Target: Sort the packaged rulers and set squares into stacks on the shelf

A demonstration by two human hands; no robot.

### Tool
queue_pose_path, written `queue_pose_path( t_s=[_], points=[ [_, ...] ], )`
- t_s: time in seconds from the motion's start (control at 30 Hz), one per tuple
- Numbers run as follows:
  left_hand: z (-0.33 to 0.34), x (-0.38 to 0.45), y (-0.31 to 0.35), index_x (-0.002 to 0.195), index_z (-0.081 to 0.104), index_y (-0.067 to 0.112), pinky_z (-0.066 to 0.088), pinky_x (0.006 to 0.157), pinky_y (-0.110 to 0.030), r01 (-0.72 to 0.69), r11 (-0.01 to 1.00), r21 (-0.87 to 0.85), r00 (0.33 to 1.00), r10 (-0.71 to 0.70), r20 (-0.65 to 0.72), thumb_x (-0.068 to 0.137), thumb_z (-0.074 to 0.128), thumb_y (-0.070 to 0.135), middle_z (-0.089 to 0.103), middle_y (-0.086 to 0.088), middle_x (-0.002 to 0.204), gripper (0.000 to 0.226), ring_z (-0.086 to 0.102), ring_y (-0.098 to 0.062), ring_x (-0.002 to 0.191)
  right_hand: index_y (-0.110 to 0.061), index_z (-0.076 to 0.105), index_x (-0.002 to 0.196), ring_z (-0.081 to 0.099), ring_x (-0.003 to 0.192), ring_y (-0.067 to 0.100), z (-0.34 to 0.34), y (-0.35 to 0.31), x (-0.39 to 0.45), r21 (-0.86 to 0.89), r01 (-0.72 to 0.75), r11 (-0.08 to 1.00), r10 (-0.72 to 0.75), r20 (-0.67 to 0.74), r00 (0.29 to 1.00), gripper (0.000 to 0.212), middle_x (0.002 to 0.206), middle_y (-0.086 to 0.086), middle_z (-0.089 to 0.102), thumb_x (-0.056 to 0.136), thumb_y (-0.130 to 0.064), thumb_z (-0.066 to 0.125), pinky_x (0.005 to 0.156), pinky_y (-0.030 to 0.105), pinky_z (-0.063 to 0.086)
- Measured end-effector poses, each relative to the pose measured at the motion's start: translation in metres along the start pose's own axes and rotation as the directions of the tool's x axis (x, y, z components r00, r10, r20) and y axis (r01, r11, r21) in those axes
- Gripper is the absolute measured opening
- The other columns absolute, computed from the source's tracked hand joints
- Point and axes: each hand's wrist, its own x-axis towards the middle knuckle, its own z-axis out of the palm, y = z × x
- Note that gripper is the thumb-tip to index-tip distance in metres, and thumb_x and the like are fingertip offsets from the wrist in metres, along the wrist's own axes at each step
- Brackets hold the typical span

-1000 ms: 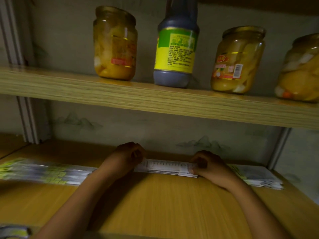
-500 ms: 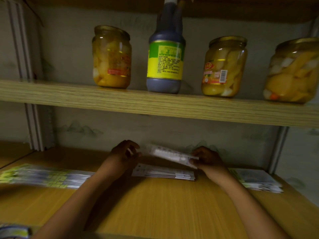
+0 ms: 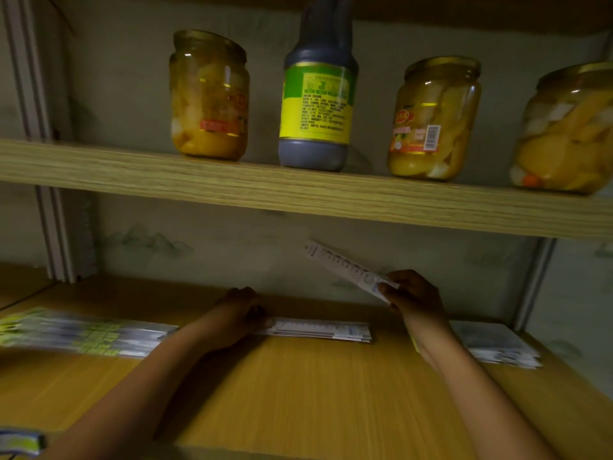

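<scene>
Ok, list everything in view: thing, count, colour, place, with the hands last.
Fruit jars: three, yellow contents, gold lids, upper shelf; one left of the bottle, two right of it.
Sauce bottle: one, dark with green and yellow label, upper shelf between jars.
Upper shelf: one, pale wood.
Lower shelf: one, orange-tan wood.
Long packets: one spread stack, white with yellow-green print, lower shelf, left.
Middle ruler stack: one, white, lower shelf centre.
Right stack: one, whitish, lower shelf right.
Held ruler packet: one, white, tilted in the air above the middle stack.
Blurred packet: one, bottom left corner.
Left hand: resting on the middle stack's left end.
Right hand: pinching the held packet.
</scene>
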Motion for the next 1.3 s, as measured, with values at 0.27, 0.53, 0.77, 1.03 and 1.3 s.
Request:
queue_pose_path(
  t_s=[0.27, 0.53, 0.77, 1.03, 1.3],
  points=[
    [-0.001, -0.005, 0.004, 0.122, 0.061, 0.026, 0.043, 0.085, -0.024, 0.025, 0.992, -0.126, 0.999, -0.021, 0.031, 0.054, 0.036, 0.098, 0.055, 0.004, 0.115, 0.103, 0.054, -0.011, 0.103, -0.027, 0.062, 0.089, 0.062, 0.073, 0.012, 0.001, -0.006, -0.005, 0.001, -0.016, 1.0, 0.016, 0.013, 1.0, 0.016, 0.089, -0.002, 0.066, 0.09, -0.014, 0.069, 0.053, 0.013, 0.049],
    [-0.007, -0.012, 0.017, 0.118, 0.063, 0.016, 0.047, 0.088, -0.031, 0.094, 0.98, -0.177, 0.996, -0.09, 0.028, 0.074, 0.063, 0.07, 0.058, -0.002, 0.116, 0.07, 0.057, -0.017, 0.103, -0.027, 0.062, 0.09, 0.062, 0.075, 0.012, 0.001, -0.005, -0.007, 0.009, -0.018, 1.0, 0.018, 0.011, 1.0, 0.015, 0.09, -0.002, 0.067, 0.09, -0.013, 0.068, 0.055, 0.015, 0.049],
    [-0.007, -0.011, 0.014, 0.104, 0.064, 0.031, 0.051, 0.072, -0.02, 0.097, 0.83, -0.55, 0.987, -0.151, -0.054, 0.09, 0.06, 0.004, 0.066, 0.006, 0.107, 0.031, 0.064, -0.012, 0.098, -0.016, 0.065, 0.098, 0.06, 0.07, 0.014, 0.0, -0.003, -0.006, 0.019, -0.046, 0.999, 0.046, -0.002, 0.999, 0.009, 0.089, 0.002, 0.067, 0.09, -0.014, 0.068, 0.063, 0.026, 0.051],
    [-0.009, -0.011, 0.018, 0.108, 0.07, 0.018, 0.053, 0.069, -0.02, 0.072, 0.717, -0.693, 0.981, -0.177, -0.081, 0.099, 0.046, 0.01, 0.07, -0.003, 0.108, 0.027, 0.069, -0.021, 0.093, -0.015, 0.065, 0.098, 0.059, 0.067, 0.014, 0.001, -0.002, -0.003, 0.026, -0.054, 0.998, 0.054, -0.007, 0.999, 0.01, 0.086, 0.001, 0.068, 0.09, -0.014, 0.069, 0.063, 0.028, 0.051],
    [-0.012, -0.014, 0.02, 0.105, 0.068, 0.018, 0.054, 0.064, -0.014, -0.007, 0.725, -0.689, 0.954, -0.202, -0.222, 0.086, 0.069, 0.006, 0.068, 0.005, 0.103, 0.023, 0.067, -0.005, 0.089, -0.009, 0.065, 0.103, 0.067, 0.083, 0.01, 0.002, -0.002, -0.001, 0.124, -0.047, 0.991, 0.046, 0.011, 0.999, 0.015, 0.094, 0.001, 0.069, 0.089, -0.009, 0.069, 0.061, 0.016, 0.054]
  ],
)
